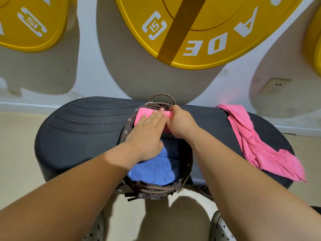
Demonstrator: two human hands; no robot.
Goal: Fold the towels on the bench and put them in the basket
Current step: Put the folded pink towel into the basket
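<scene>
Woven basket sat mid-bench, handle at the far edge, near rim at the near edge. Folded pink towel lay inside at the basket's far end. Left hand pressed flat on it, fingers straight and together. Right hand had its fingers curled over the towel's right end, gripping it. Folded blue towel filled the basket's near end, with a dark towel between it and the pink one. Second pink towel, unfolded and rumpled, lay across the bench's right end, from far edge to near-right edge. Yellow weight plates and a socket were on the wall behind.
</scene>
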